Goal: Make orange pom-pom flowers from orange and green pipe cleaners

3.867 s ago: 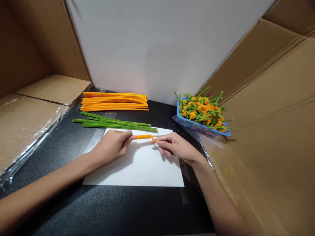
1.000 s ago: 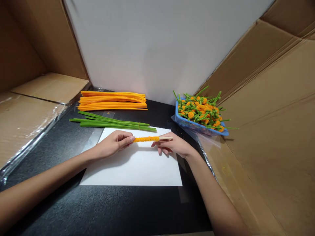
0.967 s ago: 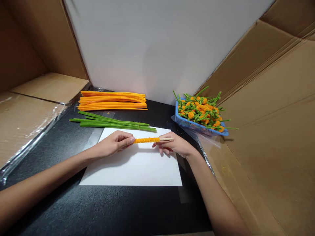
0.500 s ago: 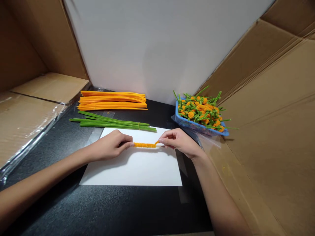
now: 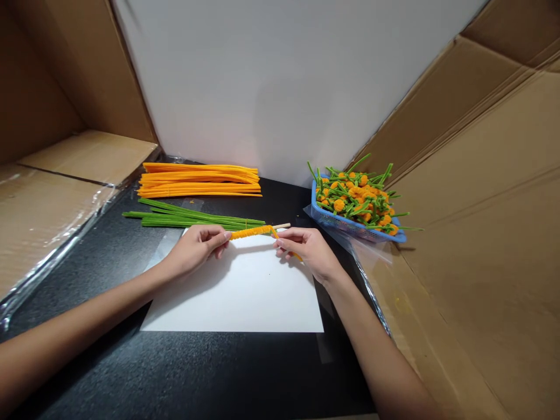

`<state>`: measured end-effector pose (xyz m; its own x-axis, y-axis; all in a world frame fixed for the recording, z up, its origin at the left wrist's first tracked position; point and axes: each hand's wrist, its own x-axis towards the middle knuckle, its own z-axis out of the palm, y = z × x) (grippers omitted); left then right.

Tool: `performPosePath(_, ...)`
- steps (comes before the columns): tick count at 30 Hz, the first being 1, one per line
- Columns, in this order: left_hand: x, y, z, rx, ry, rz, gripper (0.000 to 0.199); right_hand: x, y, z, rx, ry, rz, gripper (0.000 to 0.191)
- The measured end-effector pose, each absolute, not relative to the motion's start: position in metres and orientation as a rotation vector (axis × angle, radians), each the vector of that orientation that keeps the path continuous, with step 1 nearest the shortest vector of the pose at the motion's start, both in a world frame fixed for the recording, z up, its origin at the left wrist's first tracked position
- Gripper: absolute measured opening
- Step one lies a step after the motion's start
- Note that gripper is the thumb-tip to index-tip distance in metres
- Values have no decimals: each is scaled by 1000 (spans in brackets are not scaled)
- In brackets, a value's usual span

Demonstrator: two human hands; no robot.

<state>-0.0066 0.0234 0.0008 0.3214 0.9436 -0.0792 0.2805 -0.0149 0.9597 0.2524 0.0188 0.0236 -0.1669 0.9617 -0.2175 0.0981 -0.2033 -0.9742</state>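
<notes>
Sitting on the black surface [image 5: 196, 373], a white paper sheet [image 5: 231, 297] lies under two hands. The left hand [image 5: 196, 249] and right hand [image 5: 308, 251] both grip closed on an orange pipe cleaner [image 5: 251, 233], wound round a thin wooden stick [image 5: 282, 226], its loose end [image 5: 298, 256] poking out past the right fingers.

An orange chenille stem [image 5: 251, 232] is wound in a tight coil around a thin wooden stick [image 5: 282, 226], and the stick's pale bare end projects past the coil toward the upper right. The coil is held slightly tilted above the far edge of a white paper sheet [image 5: 231, 291]. Its near end is pinched by the fingertips of the left hand [image 5: 196, 248]. The right hand [image 5: 306, 249] is closed about the coil's other end, where a loose tail [image 5: 291, 249] of the stem runs down across the fingers, though how it passes them is partly hidden.
</notes>
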Motion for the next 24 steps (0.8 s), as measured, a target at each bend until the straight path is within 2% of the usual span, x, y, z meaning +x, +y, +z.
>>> performPosePath(4, -3, 20, 1, 1262, 1025, 769, 42, 253, 20, 21, -1346, -1366, 1520, 34)
performPosePath(7, -7, 21, 3, 1277, 927, 715, 43, 258, 23, 20, -1352, -1416, 1623, 36)
performPosePath(17, -21, 23, 30, 2099, 720, 318, 38, 274, 26, 24, -1427, -1696, 1748, 28)
performPosePath(19, -19, 21, 32, 2242, 710, 228, 35, 272, 24, 29, -1441, -1784, 1682, 25)
performPosePath(24, -13, 18, 22, 2462, 918, 201, 26, 261, 19, 36, -1546, -1876, 1258, 23)
